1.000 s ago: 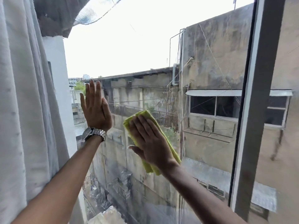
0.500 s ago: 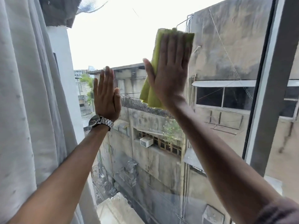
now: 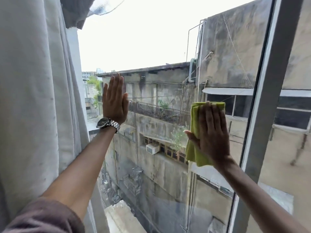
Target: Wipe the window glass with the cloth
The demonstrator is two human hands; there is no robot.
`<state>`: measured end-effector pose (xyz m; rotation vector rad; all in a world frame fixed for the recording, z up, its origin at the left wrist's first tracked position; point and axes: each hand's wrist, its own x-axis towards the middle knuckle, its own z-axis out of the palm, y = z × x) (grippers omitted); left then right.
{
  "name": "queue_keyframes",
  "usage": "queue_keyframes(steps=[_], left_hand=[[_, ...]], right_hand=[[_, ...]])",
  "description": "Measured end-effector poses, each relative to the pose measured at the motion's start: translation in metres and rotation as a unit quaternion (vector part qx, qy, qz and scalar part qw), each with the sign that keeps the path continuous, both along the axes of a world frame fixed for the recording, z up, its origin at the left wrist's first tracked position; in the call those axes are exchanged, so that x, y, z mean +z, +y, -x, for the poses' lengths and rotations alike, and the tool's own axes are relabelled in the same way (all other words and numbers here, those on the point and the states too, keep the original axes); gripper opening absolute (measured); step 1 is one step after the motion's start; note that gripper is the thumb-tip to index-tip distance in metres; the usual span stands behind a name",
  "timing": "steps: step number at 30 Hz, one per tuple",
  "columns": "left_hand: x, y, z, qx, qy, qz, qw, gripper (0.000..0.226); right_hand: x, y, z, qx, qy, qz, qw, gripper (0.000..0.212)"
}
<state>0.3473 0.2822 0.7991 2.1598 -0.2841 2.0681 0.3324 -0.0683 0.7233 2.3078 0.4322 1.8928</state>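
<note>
A folded green cloth (image 3: 195, 132) is pressed flat against the window glass (image 3: 151, 47) by the right hand (image 3: 212, 133), fingers extended; the left hand (image 3: 115, 98) is spread open, seemingly touching the glass, gripping nothing.

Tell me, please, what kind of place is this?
Probably an upper-floor room in a dense city block: a white curtain hangs beside the window glass, and outside stand weathered concrete buildings with an alley far below.
</note>
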Motion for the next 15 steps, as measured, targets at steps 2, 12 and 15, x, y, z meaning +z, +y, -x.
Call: queue_keyframes(steps=[2, 12, 15], left_hand=[[-0.001, 0.001, -0.001, -0.004, -0.004, 0.0, 1.0, 0.055], [-0.002, 0.002, -0.005, -0.04, -0.027, 0.068, 0.997, 0.051], [-0.003, 0.0, -0.002, -0.041, -0.026, 0.064, 0.997, 0.051]], right_hand=[[0.054, 0.02, -0.002, 0.018, -0.017, -0.074, 0.997, 0.092], [0.074, 0.185, -0.014, 0.145, -0.008, 0.096, 0.985, 0.089], [-0.007, 0.161, -0.009, 0.121, 0.037, 0.168, 0.978, 0.086]])
